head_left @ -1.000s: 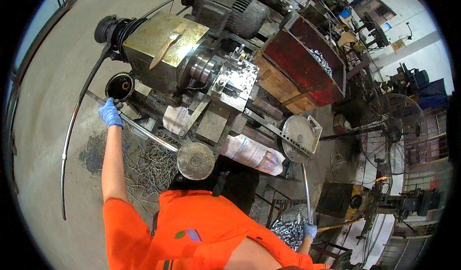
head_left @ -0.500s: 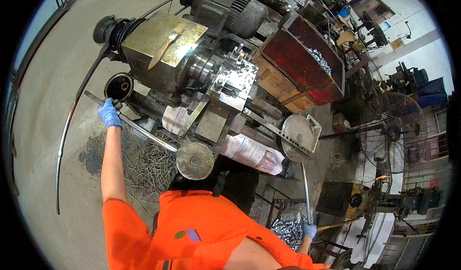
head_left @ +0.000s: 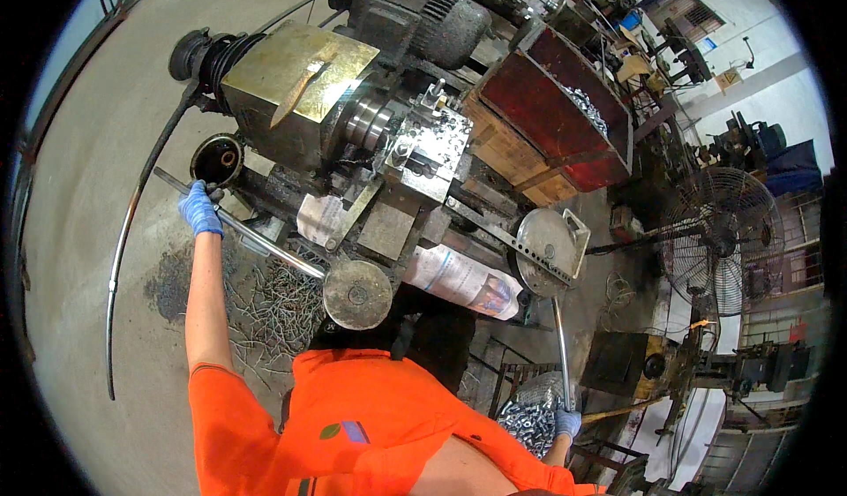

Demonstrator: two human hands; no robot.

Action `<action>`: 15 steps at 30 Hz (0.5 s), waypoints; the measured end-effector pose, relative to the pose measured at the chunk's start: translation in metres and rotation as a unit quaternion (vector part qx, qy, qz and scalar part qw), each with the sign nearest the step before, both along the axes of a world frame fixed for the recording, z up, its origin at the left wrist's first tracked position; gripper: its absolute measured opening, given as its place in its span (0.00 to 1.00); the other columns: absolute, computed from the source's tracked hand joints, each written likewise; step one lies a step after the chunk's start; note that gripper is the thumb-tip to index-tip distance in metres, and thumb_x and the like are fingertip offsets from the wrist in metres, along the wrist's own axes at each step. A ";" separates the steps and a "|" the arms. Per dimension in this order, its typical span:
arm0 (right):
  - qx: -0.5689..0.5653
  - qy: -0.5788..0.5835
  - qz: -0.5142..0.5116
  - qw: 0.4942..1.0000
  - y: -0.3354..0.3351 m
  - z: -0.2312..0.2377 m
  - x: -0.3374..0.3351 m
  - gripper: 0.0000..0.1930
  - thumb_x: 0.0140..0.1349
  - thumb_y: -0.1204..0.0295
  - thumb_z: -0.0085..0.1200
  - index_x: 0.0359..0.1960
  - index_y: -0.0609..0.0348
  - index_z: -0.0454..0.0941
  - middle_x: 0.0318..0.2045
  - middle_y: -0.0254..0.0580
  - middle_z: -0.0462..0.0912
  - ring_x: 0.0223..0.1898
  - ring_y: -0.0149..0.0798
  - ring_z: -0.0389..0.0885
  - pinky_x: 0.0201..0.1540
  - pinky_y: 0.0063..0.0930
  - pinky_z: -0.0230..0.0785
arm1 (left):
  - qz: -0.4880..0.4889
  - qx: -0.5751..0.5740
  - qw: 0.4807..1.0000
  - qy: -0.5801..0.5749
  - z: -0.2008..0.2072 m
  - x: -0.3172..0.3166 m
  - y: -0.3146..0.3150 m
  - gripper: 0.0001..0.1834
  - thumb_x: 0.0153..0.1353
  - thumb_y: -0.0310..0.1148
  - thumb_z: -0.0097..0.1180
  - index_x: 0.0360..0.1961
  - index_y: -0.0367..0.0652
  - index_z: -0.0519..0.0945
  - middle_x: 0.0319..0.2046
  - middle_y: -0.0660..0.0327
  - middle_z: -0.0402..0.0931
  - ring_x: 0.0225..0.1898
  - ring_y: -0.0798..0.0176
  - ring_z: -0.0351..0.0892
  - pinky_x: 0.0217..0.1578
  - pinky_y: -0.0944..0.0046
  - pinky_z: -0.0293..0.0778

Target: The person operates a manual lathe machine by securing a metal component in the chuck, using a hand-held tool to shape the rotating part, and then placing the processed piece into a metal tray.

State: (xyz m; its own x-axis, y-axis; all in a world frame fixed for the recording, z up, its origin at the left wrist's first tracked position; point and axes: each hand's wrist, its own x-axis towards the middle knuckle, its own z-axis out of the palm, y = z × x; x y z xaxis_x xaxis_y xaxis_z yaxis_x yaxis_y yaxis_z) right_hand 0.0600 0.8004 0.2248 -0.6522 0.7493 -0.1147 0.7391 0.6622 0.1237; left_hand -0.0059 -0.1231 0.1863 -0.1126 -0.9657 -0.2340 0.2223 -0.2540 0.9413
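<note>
Head view: at nine o'clock, the gloved left hand [head_left: 201, 209] grips a metal lever [head_left: 273, 246]; at five o'clock, the gloved right hand [head_left: 567, 423] grasps a shiny rod [head_left: 562, 352] beside loose metal parts [head_left: 528, 427]. Both grips match the earlier frame; the scene sits slightly nearer nine o'clock.

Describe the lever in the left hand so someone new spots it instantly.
Start at the big machine, then the round grey disc on its near side. A shiny metal lever runs from it to the gloved left hand. It slants up-left; the bar in the right hand runs downward.
</note>
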 end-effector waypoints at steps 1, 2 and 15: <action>-0.001 0.007 0.008 1.000 0.003 -0.003 0.001 0.21 0.43 0.57 0.59 0.33 0.61 0.80 0.32 0.58 0.80 0.38 0.55 0.79 0.43 0.42 0.70 | 0.000 0.001 1.000 0.002 -0.001 0.000 -0.001 0.06 0.55 0.24 0.51 0.33 0.32 0.72 0.21 0.52 0.76 0.14 0.62 0.76 0.14 0.66 0.75; -0.001 0.015 0.015 1.000 0.006 -0.005 0.003 0.20 0.43 0.57 0.59 0.34 0.60 0.81 0.33 0.57 0.80 0.39 0.55 0.79 0.43 0.42 0.70 | 0.003 0.004 1.000 0.002 0.000 -0.001 0.000 0.06 0.55 0.24 0.51 0.33 0.32 0.72 0.21 0.52 0.77 0.14 0.62 0.76 0.14 0.66 0.75; 0.020 0.027 -0.023 0.999 -0.010 0.002 0.001 0.24 0.35 0.57 0.65 0.31 0.63 0.81 0.33 0.60 0.80 0.39 0.55 0.79 0.43 0.41 0.71 | 0.012 0.010 1.000 -0.016 -0.007 -0.001 -0.003 0.10 0.58 0.29 0.52 0.35 0.31 0.77 0.21 0.53 0.78 0.15 0.62 0.76 0.16 0.67 0.76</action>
State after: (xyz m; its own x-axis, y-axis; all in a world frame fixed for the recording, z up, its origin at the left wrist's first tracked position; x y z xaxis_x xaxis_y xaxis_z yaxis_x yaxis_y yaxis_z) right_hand 0.0615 0.7904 0.2271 -0.6209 0.7824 -0.0490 0.7754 0.6221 0.1080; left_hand -0.0064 -0.1260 0.1792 -0.0822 -0.9629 -0.2570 0.1983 -0.2685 0.9426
